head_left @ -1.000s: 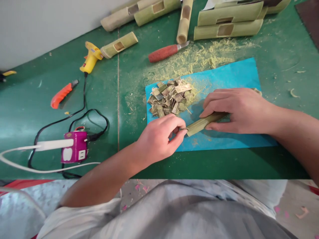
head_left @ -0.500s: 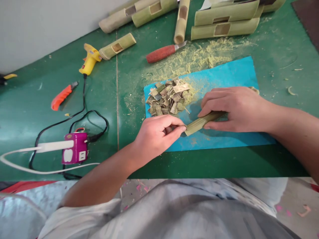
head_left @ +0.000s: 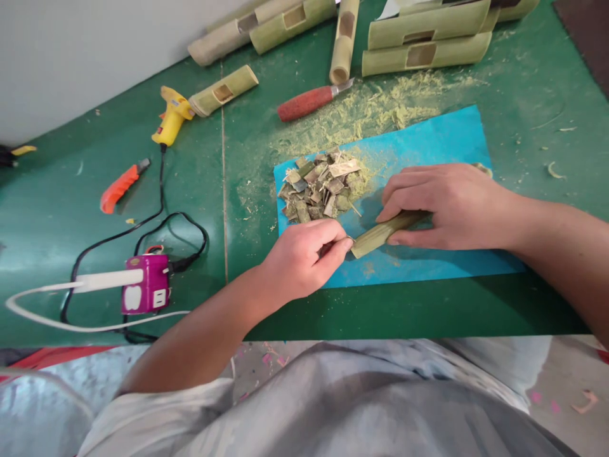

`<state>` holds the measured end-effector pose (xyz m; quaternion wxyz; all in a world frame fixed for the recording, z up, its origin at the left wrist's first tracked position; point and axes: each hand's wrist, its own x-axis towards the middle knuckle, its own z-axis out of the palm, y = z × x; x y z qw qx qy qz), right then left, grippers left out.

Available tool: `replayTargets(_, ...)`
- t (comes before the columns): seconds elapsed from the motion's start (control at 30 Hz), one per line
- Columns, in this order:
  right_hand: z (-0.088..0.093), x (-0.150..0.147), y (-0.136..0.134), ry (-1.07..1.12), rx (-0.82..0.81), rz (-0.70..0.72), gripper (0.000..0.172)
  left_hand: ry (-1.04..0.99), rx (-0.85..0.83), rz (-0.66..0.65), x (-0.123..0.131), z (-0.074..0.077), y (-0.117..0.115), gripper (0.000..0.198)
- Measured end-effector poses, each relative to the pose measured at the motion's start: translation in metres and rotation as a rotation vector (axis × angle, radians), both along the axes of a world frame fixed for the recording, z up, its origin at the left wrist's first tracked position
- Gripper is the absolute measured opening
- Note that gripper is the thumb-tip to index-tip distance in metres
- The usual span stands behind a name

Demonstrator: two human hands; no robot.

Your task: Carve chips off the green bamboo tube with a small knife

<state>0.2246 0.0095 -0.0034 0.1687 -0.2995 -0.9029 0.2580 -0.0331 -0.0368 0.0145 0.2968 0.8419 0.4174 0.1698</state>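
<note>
My right hand [head_left: 442, 200] is closed over a pale green bamboo piece [head_left: 383, 235], its fingers on the far side and thumb on the near side. The hand hides the bamboo's right part. At the bamboo's left end, my left hand [head_left: 307, 260] pinches thumb and forefinger together. Something thin shows at those fingertips, too small to name. Both hands are over a blue sheet [head_left: 442, 143]. Beside my left hand, on the sheet, is a pile of bamboo chips [head_left: 318, 187] with pale sawdust.
A red-handled knife [head_left: 307, 103], an orange cutter [head_left: 121, 187] and a yellow glue gun [head_left: 172, 114] lie on the green table [head_left: 257, 254]. A purple power block [head_left: 145, 284] with cords sits at left. Notched bamboo tubes [head_left: 423, 56] line the back.
The whole view has shifted slightly. Both hands keep nearly the same hold, with my left fingertips a touch farther from the bamboo's end.
</note>
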Motion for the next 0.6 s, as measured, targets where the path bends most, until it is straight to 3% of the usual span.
replayTargets(0.2,0.001,-0.001,0.001,0.006,-0.007,0.017,0.021,-0.035,-0.023,-0.087,-0.002,0.001,0.007,0.020)
replayTargets(0.47,0.001,0.000,0.002,0.024,-0.004,0.043,0.024,-0.021,0.011,-0.113,0.007,-0.001,0.019,0.024)
replayTargets(0.6,0.002,0.000,0.003,0.015,-0.012,0.040,0.024,0.019,-0.058,-0.126,0.003,-0.001,0.025,0.026)
